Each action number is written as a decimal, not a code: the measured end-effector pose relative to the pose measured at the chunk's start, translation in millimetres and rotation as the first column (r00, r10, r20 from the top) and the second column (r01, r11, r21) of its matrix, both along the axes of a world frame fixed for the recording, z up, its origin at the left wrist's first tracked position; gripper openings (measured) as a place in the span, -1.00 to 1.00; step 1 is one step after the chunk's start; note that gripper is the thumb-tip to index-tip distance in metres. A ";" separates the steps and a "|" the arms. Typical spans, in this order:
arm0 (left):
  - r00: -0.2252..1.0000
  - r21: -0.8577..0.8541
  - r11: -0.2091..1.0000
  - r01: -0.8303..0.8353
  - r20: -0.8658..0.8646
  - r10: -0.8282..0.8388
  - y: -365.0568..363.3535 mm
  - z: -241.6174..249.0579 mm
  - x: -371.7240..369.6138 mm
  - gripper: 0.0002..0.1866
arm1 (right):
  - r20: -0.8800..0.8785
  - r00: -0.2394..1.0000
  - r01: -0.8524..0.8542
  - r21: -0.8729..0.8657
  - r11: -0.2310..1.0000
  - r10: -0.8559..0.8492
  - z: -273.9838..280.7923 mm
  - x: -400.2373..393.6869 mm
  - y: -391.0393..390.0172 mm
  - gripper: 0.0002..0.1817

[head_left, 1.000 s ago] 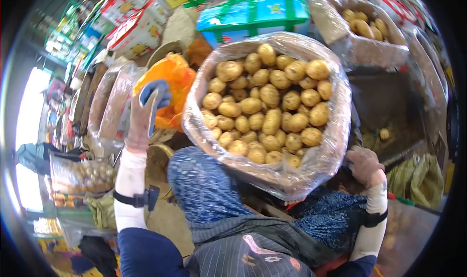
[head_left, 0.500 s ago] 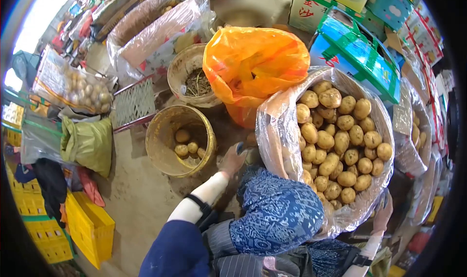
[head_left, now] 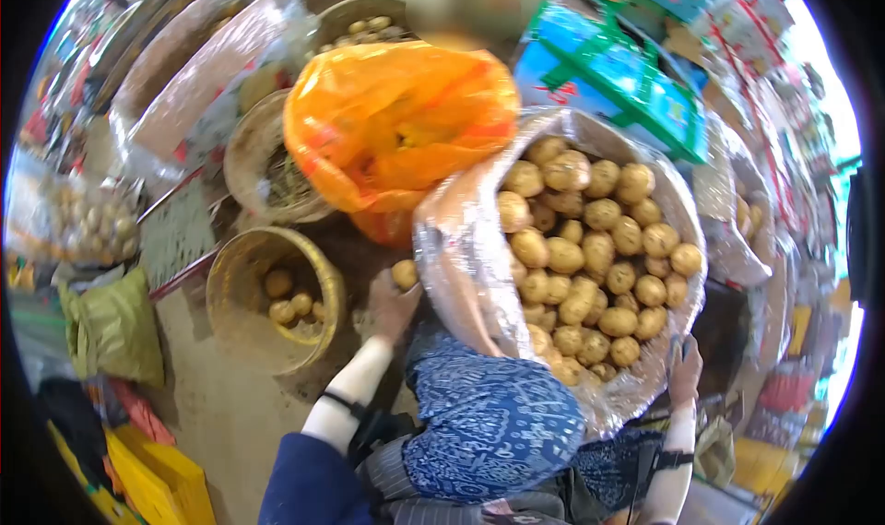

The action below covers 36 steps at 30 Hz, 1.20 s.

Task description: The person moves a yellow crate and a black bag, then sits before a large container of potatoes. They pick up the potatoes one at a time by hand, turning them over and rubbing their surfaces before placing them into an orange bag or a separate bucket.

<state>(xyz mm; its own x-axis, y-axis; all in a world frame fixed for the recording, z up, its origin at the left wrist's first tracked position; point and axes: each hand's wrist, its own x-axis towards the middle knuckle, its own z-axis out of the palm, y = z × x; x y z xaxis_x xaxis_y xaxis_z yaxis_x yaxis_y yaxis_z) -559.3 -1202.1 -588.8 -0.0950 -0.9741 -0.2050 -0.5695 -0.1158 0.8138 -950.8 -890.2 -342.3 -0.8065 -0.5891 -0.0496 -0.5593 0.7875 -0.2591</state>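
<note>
My left hand (head_left: 393, 307) is closed round a single potato (head_left: 404, 274), low between the yellowish bucket (head_left: 334, 285) and the big lined sack. Several potatoes (head_left: 301, 304) lie at the bottom of that bucket. The sack, with its clear plastic liner (head_left: 458, 276), is heaped with potatoes (head_left: 599, 248) and stands against my knees. On its right side, my right hand (head_left: 684, 373) rests against the outside of the liner with its fingers stretched along it. An orange plastic bag (head_left: 406, 129), its mouth open, stands just beyond my left hand.
Behind the bucket is a tub (head_left: 241, 161) with dry plant scraps, and farther back a basin (head_left: 364, 13) with small potatoes. A blue and green box (head_left: 618, 73) borders the sack's far side. At left are a green sack (head_left: 115, 331) and a yellow crate (head_left: 161, 474).
My left hand now has a potato in it; before, none showed there. The view has swung right, so things sit farther left. My right hand has come up along the sack's side.
</note>
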 end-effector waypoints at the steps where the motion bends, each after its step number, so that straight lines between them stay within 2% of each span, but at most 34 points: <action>1: 0.999 -0.209 0.977 0.033 0.042 -0.025 13.0 45.1 11.9 -0.39 | -0.116 0.992 -0.052 -0.006 0.999 0.051 -5.6 -4.6 4.4 -0.67; 2: 0.994 -0.205 0.975 0.088 0.075 -0.074 21.0 71.0 24.2 -0.32 | -0.196 0.980 -0.010 0.119 0.993 0.033 -5.7 -7.9 6.4 -0.64; 3: 0.987 -0.271 0.952 0.145 -0.027 -0.158 29.2 101.0 41.8 -0.29 | -0.256 0.967 0.041 0.165 0.985 0.002 -4.6 -8.9 5.6 -0.65; 4: 0.977 -0.319 0.924 0.209 0.038 -0.208 37.2 136.7 55.3 -0.25 | -0.262 0.965 0.044 0.146 0.988 -0.005 0.0 -7.9 6.0 -0.67; 6: 0.944 -0.460 0.825 0.328 0.135 -0.301 43.0 178.4 90.8 -0.22 | -0.270 0.962 0.067 0.114 0.991 -0.034 7.1 -4.7 10.2 -0.68; 7: 0.954 -0.527 0.796 0.297 0.131 -0.269 40.7 182.7 107.6 -0.22 | -0.265 0.964 0.025 0.117 0.993 0.007 9.4 -4.0 12.3 -0.70; 9: 0.991 -0.513 0.847 0.136 0.078 -0.112 29.3 195.0 130.0 -0.26 | -0.257 0.966 -0.008 0.097 0.995 0.033 12.0 -7.3 18.3 -0.72; 11: 0.955 -0.419 0.891 0.173 0.294 -0.048 8.1 198.0 158.1 -0.23 | -0.119 0.989 -0.086 0.048 0.995 0.091 14.3 -13.5 22.6 -0.75; 12: 0.953 -0.439 0.879 0.185 0.297 -0.053 0.9 197.3 167.9 -0.23 | -0.118 0.990 -0.073 0.024 0.997 0.076 15.7 -17.1 22.0 -0.75; 14: 0.832 -0.382 0.860 0.340 0.549 -0.085 -9.9 204.2 172.5 -0.27 | -0.062 0.997 -0.035 0.140 0.990 0.044 19.8 -21.8 20.5 -0.75; 15: 0.826 -0.394 0.847 0.357 0.556 -0.090 -17.3 211.6 163.9 -0.27 | -0.031 0.999 -0.019 0.199 0.980 0.026 22.2 -23.1 20.0 -0.73; 16: 0.860 -0.475 0.789 0.391 0.494 -0.129 -25.4 232.3 138.8 -0.30 | -0.031 0.999 -0.006 0.184 0.983 0.011 28.7 -19.6 18.5 -0.64; 17: 0.886 -0.551 0.726 0.411 0.431 -0.175 -31.2 254.0 110.4 -0.34 | -0.022 1.000 0.005 0.174 0.985 -0.001 26.4 -16.5 20.7 -0.64; 19: 0.907 -0.579 0.700 0.419 0.221 -0.359 -37.8 299.4 38.2 -0.41 | -0.210 0.978 -0.026 -0.121 0.992 0.000 22.1 -16.8 19.9 -0.50; 20: 0.861 -0.548 0.670 0.501 0.241 -0.448 -42.0 313.4 4.6 -0.42 | -0.171 0.985 -0.012 -0.196 0.981 -0.022 22.2 -14.5 16.9 -0.41; 21: 0.806 -0.515 0.631 0.581 0.257 -0.533 -46.5 325.3 -28.8 -0.42 | -0.165 0.986 -0.005 -0.209 0.978 -0.030 25.1 -10.8 11.7 -0.41; 23: 0.614 -0.531 0.382 0.757 0.377 -0.693 -57.6 331.9 -96.3 -0.42 | -0.217 0.975 -0.124 -0.378 0.917 0.042 28.0 -2.5 2.2 -0.40; 24: 0.540 -0.482 0.309 0.819 0.468 -0.700 -63.7 325.8 -128.8 -0.39 | -0.249 0.966 -0.162 -0.373 0.914 0.070 23.6 -2.2 1.1 -0.40; 25: 0.457 -0.426 0.237 0.873 0.550 -0.699 -69.2 315.0 -159.5 -0.36 | -0.133 0.988 -0.122 -0.404 0.907 0.074 30.4 4.1 -3.5 -0.43; 27: 0.354 -0.262 0.241 0.934 0.753 -0.555 -74.0 290.8 -211.0 -0.26 | -0.268 0.952 -0.253 -0.403 0.880 0.151 23.1 6.0 -3.9 -0.45; 28: 0.345 -0.260 0.230 0.938 0.757 -0.555 -77.6 280.6 -228.3 -0.26 | -0.286 0.946 -0.262 -0.402 0.877 0.152 15.3 4.9 -3.3 -0.48; 29: 0.291 -0.197 0.236 0.952 0.822 -0.490 -79.6 273.1 -242.9 -0.23 | -0.282 0.949 -0.253 -0.407 0.878 0.143 16.3 6.7 -3.3 -0.48; 30: 0.232 -0.134 0.249 0.959 0.876 -0.422 -80.9 265.9 -252.3 -0.21 | -0.189 0.970 -0.223 -0.418 0.881 0.156 21.5 10.5 -4.5 -0.51; 31: 0.226 -0.131 0.243 0.961 0.879 -0.421 -78.9 263.7 -258.4 -0.21 | -0.094 0.981 -0.193 -0.427 0.884 0.169 27.0 13.8 -5.5 -0.53; 33: 0.276 -0.088 0.399 0.913 0.853 -0.443 -74.4 261.0 -268.7 -0.24 | -0.119 0.978 -0.208 -0.462 0.862 0.173 32.7 15.8 -3.0 -0.55; 35: 0.265 -0.077 0.394 0.916 0.854 -0.448 -83.5 254.7 -267.2 -0.27 | -0.102 0.978 -0.207 -0.462 0.862 0.180 32.5 16.0 2.2 -0.56; 36: 0.375 -0.076 0.441 0.894 0.666 -0.645 -96.3 243.3 -262.0 -0.27 | -0.099 0.980 -0.201 -0.468 0.860 0.175 31.6 15.2 4.6 -0.56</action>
<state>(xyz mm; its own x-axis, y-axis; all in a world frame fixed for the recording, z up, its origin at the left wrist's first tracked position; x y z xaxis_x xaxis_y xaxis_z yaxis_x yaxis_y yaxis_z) -821.3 -1298.5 -345.5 -0.8567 -0.4961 -0.1411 -0.5158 0.8243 0.2334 -935.6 -885.7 -310.7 -0.6718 -0.6718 0.3121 -0.7069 0.4557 -0.5409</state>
